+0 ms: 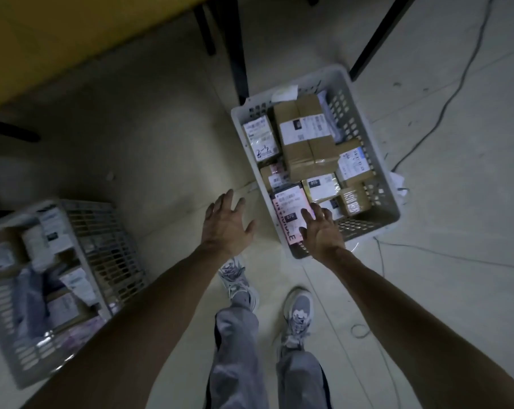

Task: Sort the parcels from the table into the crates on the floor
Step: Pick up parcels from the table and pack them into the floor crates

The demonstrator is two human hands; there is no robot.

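both hands are spread open with straight fingers and hold nothing. the right hand (320,231) is over the near corner of the right crate (368,225), its fingers over a pink parcel (288,206) that lies flat inside against the near left wall; whether they touch it i cannot tell. the left hand (229,224) is over bare floor just left of that crate. the crate holds more labelled parcels, the biggest a brown box (306,137) in the middle. the left crate (108,237), blurred, stands well apart and also holds parcels. the table (58,39) edge shows top left.
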